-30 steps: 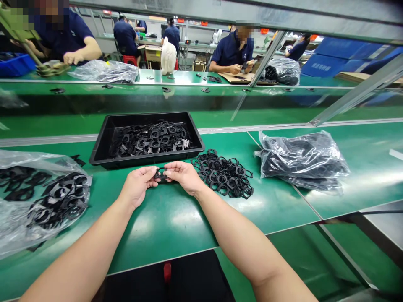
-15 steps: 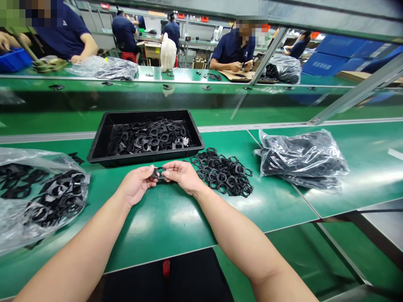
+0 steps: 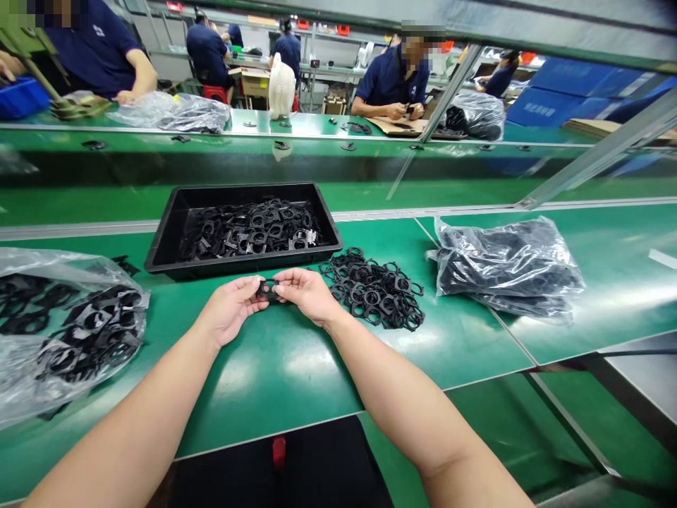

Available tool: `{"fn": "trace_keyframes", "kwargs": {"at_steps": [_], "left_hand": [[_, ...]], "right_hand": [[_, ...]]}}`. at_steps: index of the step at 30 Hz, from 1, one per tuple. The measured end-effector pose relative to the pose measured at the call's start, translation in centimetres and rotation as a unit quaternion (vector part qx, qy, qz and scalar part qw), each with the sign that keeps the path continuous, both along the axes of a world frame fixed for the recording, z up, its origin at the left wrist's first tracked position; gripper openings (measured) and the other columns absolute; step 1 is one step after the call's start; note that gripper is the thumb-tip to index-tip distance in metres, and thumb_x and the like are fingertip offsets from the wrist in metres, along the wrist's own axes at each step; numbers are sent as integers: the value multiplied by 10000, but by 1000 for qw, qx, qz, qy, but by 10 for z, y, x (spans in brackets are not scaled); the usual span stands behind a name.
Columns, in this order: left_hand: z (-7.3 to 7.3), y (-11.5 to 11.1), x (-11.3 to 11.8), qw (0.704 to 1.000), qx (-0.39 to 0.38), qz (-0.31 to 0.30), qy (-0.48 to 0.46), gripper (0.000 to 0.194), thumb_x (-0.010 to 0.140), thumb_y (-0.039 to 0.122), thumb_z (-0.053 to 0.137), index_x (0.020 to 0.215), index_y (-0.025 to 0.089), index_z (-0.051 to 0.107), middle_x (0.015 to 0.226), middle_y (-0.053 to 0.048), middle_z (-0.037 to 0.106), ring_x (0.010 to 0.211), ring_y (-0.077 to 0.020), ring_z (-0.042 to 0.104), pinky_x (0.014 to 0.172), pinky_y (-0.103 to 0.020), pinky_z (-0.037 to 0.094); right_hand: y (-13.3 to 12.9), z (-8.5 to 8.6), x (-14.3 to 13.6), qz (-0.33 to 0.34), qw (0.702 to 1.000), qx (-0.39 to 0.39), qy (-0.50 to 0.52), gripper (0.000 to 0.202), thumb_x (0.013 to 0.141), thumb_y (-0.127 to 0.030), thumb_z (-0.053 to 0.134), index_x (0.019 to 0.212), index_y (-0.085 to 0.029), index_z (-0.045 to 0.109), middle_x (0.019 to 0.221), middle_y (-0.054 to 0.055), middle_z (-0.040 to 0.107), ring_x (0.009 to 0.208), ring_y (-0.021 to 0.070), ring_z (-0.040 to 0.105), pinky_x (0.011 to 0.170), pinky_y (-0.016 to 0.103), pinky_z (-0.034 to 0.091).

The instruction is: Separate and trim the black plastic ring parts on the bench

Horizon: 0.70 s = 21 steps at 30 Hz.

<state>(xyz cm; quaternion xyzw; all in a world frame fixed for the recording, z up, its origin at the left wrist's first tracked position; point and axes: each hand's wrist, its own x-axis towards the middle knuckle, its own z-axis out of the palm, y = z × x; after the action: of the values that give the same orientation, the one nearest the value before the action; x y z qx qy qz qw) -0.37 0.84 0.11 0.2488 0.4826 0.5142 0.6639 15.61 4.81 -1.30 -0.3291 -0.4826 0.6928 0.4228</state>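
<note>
Between my two hands is a small black plastic ring part [image 3: 269, 288], held just above the green table [image 3: 275, 381]. My left hand [image 3: 233, 307] pinches its left side with thumb and fingers. From the right, my right hand [image 3: 305, 292] grips the other side, thumb pressed on the front. My fingers cover part of the piece, so I cannot tell if it is one part or two. Beyond the hands stands a black tray [image 3: 243, 267] filled with similar black parts. A loose pile of black rings [image 3: 375, 289] lies just right of my right hand.
An open clear bag of black parts [image 3: 95, 331] lies at the left. Filled plastic bags [image 3: 508, 261] lie at the right. Behind the tray runs a green conveyor [image 3: 370, 169] carrying scattered black pieces. Co-workers sit beyond it, one handling a part [image 3: 409, 109].
Both hands stay in almost the same place, with the ring part turned slightly between the fingers. The left fingers have opened out a little below it.
</note>
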Motion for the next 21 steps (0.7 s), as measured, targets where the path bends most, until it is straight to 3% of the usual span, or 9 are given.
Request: {"fn": "trace_keyframes", "kwargs": {"at_steps": [5, 10, 16, 19, 21], "left_hand": [[0, 0, -2, 1000, -8, 5, -10, 198, 688, 220, 740, 847, 125, 669, 744, -49, 684, 658, -124, 638, 636, -229, 537], [-1, 2, -2, 999, 11, 36, 17, 187, 652, 242, 770, 728, 119, 651, 662, -24, 657, 560, -84, 594, 554, -180, 505], [2, 1, 0, 1000, -13, -17, -5, 221, 713, 307, 720, 802, 111, 672, 762, -77, 693, 709, -155, 654, 679, -275, 536], [2, 0, 2, 999, 14, 3, 39, 263, 669, 280, 755, 871, 127, 685, 740, -55, 695, 667, -139, 640, 664, -270, 521], [1, -1, 4, 995, 57, 26, 72, 324, 629, 260, 783, 918, 144, 694, 789, -47, 707, 704, -135, 637, 710, -274, 510]], "right_hand": [[-1, -1, -1, -8, 1000, 16, 0, 329, 566, -275, 797, 829, -143, 650, 719, -14, 638, 587, 77, 573, 586, 240, 477], [-1, -1, -3, -10, 1000, 11, 7, 343, 554, -286, 805, 821, -143, 646, 698, -19, 635, 563, 73, 568, 570, 234, 473], [-3, 3, -2, -14, 1000, 8, 21, 371, 564, -294, 808, 861, -148, 643, 674, -26, 646, 564, 69, 580, 563, 211, 484], [-4, 7, 1, 16, 998, -18, 49, 442, 578, -290, 808, 966, -173, 633, 648, -42, 648, 542, 70, 593, 546, 203, 499], [-4, 9, 3, 41, 995, -56, 69, 432, 565, -296, 820, 936, -168, 639, 660, -34, 661, 548, 77, 614, 550, 206, 521]]}}
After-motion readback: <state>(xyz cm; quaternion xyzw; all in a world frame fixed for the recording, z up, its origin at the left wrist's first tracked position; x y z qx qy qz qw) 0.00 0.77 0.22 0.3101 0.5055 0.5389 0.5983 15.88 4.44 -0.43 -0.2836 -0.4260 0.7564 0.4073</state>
